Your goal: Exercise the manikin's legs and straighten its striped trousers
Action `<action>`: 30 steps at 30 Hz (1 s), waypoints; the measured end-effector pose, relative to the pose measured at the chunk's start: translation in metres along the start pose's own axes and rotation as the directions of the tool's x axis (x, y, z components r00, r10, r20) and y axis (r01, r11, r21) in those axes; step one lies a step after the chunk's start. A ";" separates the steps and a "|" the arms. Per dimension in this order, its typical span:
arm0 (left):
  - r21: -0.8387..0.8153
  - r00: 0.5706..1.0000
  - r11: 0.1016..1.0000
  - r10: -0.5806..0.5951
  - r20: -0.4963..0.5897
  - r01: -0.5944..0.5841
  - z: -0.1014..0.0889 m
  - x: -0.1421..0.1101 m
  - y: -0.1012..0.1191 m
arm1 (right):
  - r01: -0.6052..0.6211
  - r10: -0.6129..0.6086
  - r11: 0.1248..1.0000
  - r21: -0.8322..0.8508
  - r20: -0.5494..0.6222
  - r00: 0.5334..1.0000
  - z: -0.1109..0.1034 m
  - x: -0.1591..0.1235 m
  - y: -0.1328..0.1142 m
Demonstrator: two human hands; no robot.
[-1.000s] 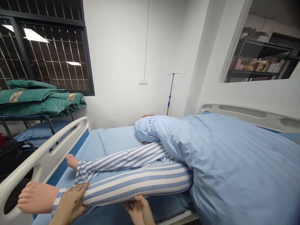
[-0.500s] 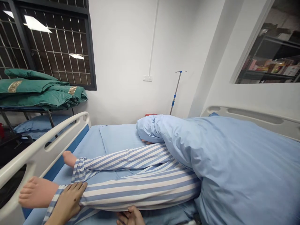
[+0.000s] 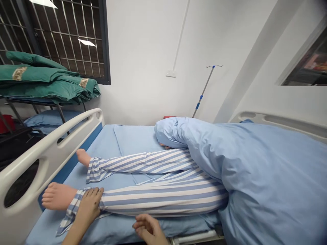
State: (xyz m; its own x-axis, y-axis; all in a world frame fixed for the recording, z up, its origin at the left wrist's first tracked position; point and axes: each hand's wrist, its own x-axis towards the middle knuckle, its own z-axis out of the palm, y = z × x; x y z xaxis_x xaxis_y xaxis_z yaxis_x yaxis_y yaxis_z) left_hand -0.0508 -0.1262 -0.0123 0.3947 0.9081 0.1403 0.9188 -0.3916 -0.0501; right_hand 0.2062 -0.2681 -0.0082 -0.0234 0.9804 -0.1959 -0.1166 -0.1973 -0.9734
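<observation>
A figure in blue-and-white striped pyjama trousers (image 3: 163, 195) lies on a hospital bed, its upper body hidden under a light blue quilt (image 3: 255, 170). My left hand (image 3: 88, 206) is wrapped round the near leg just above the ankle, beside the bare foot (image 3: 57, 196). My right hand (image 3: 148, 228) hovers at the mattress edge below the thigh, its fingers loosely curled and holding nothing. The far leg and foot (image 3: 83, 157) rest flat on the blue sheet (image 3: 127, 139).
A white footboard rail (image 3: 46, 149) runs along the left. Folded green blankets (image 3: 48, 81) sit on a rack behind it, below a barred window (image 3: 56, 30). An IV pole (image 3: 204, 90) stands against the wall. A white headboard rail (image 3: 281, 120) is at the right.
The near leg has come down from raised to lying flat on the mattress. My right hand has slipped out from under the thigh and is free. The view shifted left.
</observation>
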 end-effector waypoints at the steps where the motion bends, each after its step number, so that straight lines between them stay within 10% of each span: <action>1: 0.007 1.000 1.000 -0.016 0.002 0.016 -0.002 0.000 0.002 | 0.076 -0.075 0.991 -0.112 0.019 0.997 0.007 0.003 -0.013; 6: 0.033 0.996 0.996 -0.081 0.023 0.080 -0.011 -0.006 0.012 | 0.357 -0.360 0.649 -0.672 0.142 0.922 0.042 0.026 -0.054; 12: 0.053 0.993 0.992 -0.112 0.030 0.110 -0.018 -0.016 0.025 | 0.330 -0.311 0.251 -0.910 0.247 0.918 0.046 0.055 -0.029; 22: -0.178 0.985 0.969 -0.174 -0.007 0.170 -0.042 -0.050 0.130 | 0.353 -0.317 0.151 -0.924 0.293 0.902 0.045 0.066 -0.018; 25: -0.346 0.993 0.935 0.099 0.058 -0.073 -0.044 -0.063 0.176 | 0.307 -0.313 0.173 -0.936 0.243 0.918 0.047 0.068 -0.016; 30: -0.490 0.874 0.763 0.486 0.006 -0.421 -0.040 -0.077 0.223 | 0.360 -0.344 0.103 -0.927 0.307 0.887 0.047 0.057 -0.022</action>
State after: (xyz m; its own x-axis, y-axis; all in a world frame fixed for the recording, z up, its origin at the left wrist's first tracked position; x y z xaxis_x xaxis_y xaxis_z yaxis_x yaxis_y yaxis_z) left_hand 0.1233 -0.2892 0.0050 0.7913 0.6044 0.0924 0.5306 -0.7540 0.3873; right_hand 0.1611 -0.2082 0.0072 -0.2851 0.9379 0.1977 0.9000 0.3329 -0.2815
